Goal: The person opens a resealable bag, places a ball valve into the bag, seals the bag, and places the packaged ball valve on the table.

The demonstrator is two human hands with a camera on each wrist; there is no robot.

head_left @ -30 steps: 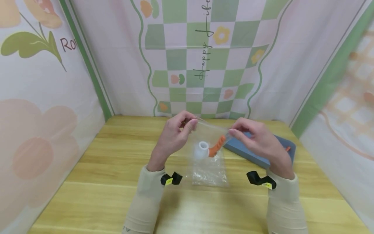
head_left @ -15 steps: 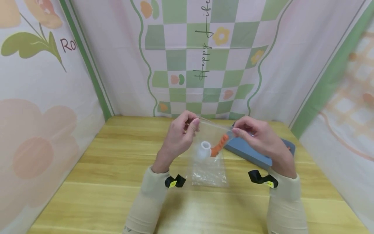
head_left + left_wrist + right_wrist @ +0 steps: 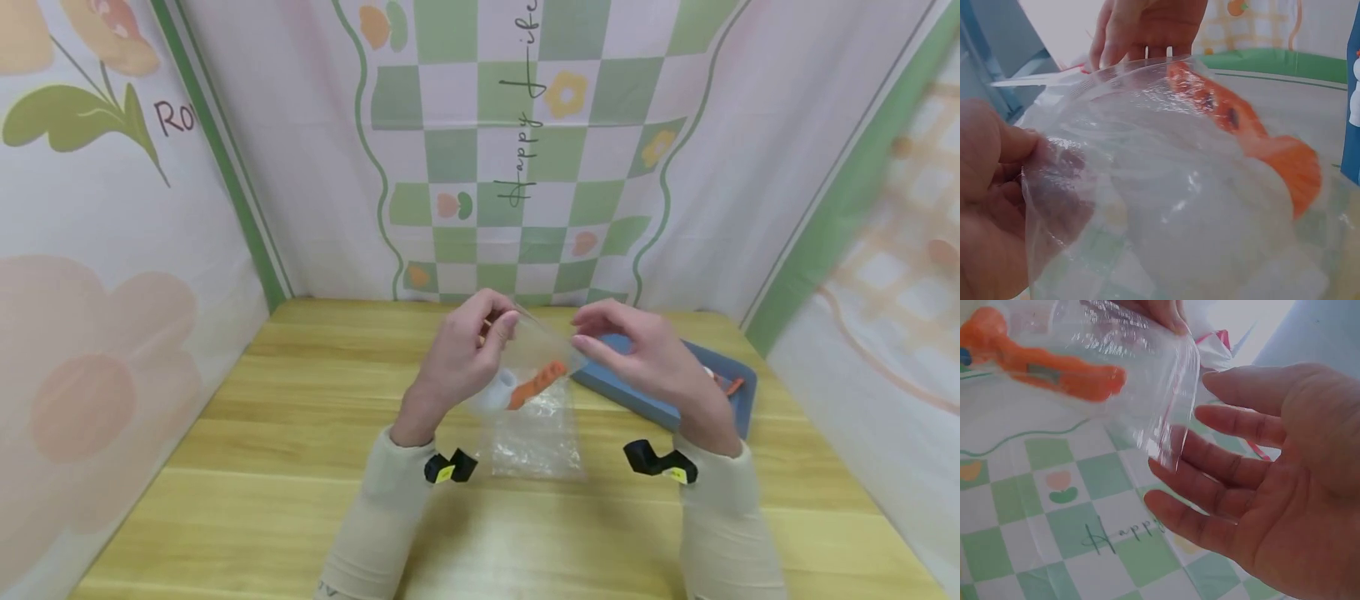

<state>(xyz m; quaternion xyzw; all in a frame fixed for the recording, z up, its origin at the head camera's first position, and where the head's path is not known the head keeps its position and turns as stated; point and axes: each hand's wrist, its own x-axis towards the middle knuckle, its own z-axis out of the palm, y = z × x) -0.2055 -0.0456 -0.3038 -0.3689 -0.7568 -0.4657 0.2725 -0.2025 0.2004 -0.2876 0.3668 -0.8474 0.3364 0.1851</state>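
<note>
My left hand [image 3: 465, 354] pinches the top edge of a clear plastic zip bag [image 3: 543, 337]. Inside it is a white rounded, hollow-ended piece [image 3: 491, 396] with an orange ridged handle [image 3: 538, 385]; the exact kind cannot be told. In the left wrist view, the bag's film covers the white piece [image 3: 1210, 212] and the orange handle [image 3: 1229, 112]. My right hand [image 3: 648, 358] is at the bag's right corner, thumb and forefinger apart. The right wrist view shows the fingers of the right hand [image 3: 1260, 469] extended beside the bag's sealing edge [image 3: 1175, 419].
A second clear, crinkled bag [image 3: 536, 446] seems to lie flat on the wooden table [image 3: 300, 467] beneath the held one. To the right is a blue tray [image 3: 637, 404] with a small orange and white item [image 3: 731, 385]. Printed cloth walls [image 3: 322, 167] enclose the table's back and sides.
My right hand has released the bag's right corner and moved slightly left, its fingertips parting. The held bag has slackened, and the white and orange piece has swung left and tilted lower.
</note>
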